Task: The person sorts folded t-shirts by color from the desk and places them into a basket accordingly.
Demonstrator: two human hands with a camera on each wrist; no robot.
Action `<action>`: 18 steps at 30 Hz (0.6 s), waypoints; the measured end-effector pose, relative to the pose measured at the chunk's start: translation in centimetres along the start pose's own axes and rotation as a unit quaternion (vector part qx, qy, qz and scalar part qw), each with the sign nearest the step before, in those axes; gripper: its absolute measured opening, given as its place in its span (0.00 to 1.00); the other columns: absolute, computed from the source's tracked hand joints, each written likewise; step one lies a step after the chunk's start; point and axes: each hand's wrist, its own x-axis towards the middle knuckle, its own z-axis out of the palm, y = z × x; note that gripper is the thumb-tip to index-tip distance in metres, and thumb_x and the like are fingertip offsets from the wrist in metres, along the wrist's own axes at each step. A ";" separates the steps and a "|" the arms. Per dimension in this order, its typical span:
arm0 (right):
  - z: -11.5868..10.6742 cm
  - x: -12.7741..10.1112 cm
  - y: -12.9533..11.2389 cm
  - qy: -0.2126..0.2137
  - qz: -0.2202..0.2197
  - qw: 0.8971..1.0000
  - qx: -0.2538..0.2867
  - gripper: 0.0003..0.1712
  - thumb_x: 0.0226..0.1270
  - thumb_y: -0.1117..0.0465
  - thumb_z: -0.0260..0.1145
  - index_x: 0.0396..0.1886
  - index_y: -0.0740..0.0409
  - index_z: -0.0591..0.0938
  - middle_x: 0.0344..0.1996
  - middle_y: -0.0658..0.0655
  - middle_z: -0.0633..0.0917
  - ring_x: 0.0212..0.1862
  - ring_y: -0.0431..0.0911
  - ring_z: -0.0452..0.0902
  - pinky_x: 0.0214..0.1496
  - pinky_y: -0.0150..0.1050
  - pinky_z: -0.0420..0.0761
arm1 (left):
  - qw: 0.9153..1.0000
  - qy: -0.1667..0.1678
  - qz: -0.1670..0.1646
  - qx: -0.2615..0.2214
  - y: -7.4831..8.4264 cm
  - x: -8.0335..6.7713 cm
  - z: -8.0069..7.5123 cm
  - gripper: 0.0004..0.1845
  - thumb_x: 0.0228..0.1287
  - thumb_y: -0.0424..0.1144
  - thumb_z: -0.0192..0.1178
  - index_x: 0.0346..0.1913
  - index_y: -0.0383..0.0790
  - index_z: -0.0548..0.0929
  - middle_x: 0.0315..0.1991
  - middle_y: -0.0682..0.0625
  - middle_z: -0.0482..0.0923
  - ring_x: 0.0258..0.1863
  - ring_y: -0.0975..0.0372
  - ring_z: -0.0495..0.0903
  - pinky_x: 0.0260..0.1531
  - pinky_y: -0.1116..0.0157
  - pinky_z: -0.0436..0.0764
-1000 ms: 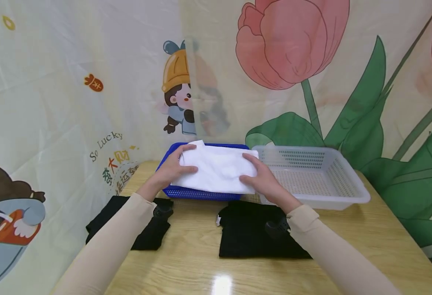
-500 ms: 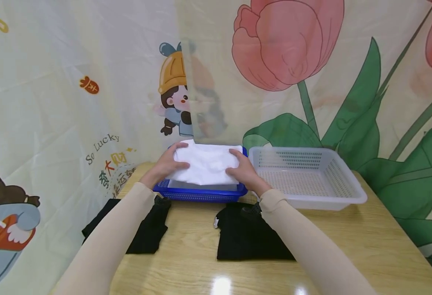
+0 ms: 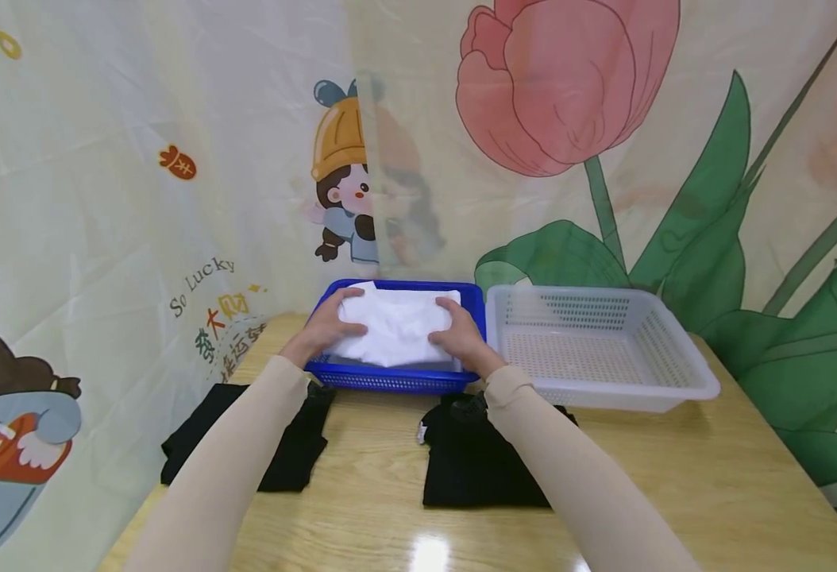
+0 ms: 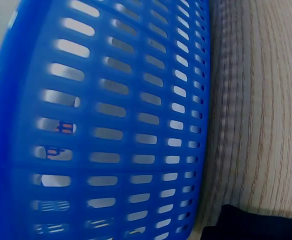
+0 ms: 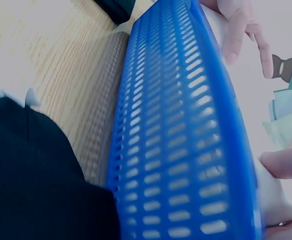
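The bench (image 3: 711,477) is pale wood, backed by a cartoon-printed curtain (image 3: 104,159). At its far edge, toward 1 o'clock, stands a white basket (image 3: 676,373); just to its left, at 12 o'clock, a blue basket (image 3: 390,380), the two rims close side by side. One black cloth (image 3: 476,469) lies near the blue basket at 6 o'clock of it, another black cloth (image 3: 283,461) toward 7 o'clock. A folded white cloth (image 3: 393,330) sits inside the blue basket. The left hand (image 3: 329,330) holds its left end, thumb over the top. The right hand (image 3: 461,342) holds its right end, grip narrow, fingers laid over the fold.
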 end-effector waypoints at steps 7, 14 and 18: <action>0.9 0.9 1.3 0.001 0.009 1.000 0.014 0.48 0.67 0.79 0.65 0.84 0.53 0.63 0.84 0.60 0.58 0.25 0.45 0.64 0.28 0.36 0.70 | 1.000 -0.005 -0.026 0.002 -0.6 0.2 0.5 0.40 0.65 0.31 0.74 0.78 0.48 0.69 0.83 0.40 0.58 0.79 0.44 0.59 0.79 0.43 0.54; 1.1 1.9 2.1 0.028 0.014 0.999 0.000 0.49 0.62 0.81 0.66 0.83 0.53 0.66 0.83 0.61 0.62 0.41 0.52 0.71 0.31 0.37 0.71 | 0.999 0.003 -0.032 0.022 -0.9 0.6 1.1 0.40 0.65 0.31 0.74 0.77 0.47 0.69 0.82 0.39 0.60 0.79 0.44 0.60 0.79 0.44 0.56; 1.7 2.3 2.4 0.040 0.006 0.999 -0.023 0.49 0.60 0.80 0.67 0.82 0.55 0.67 0.81 0.64 0.64 0.62 0.57 0.70 0.38 0.37 0.74 | 0.999 -0.003 -0.042 0.033 -1.3 0.7 1.5 0.40 0.65 0.30 0.74 0.77 0.44 0.69 0.81 0.37 0.60 0.80 0.43 0.59 0.79 0.43 0.55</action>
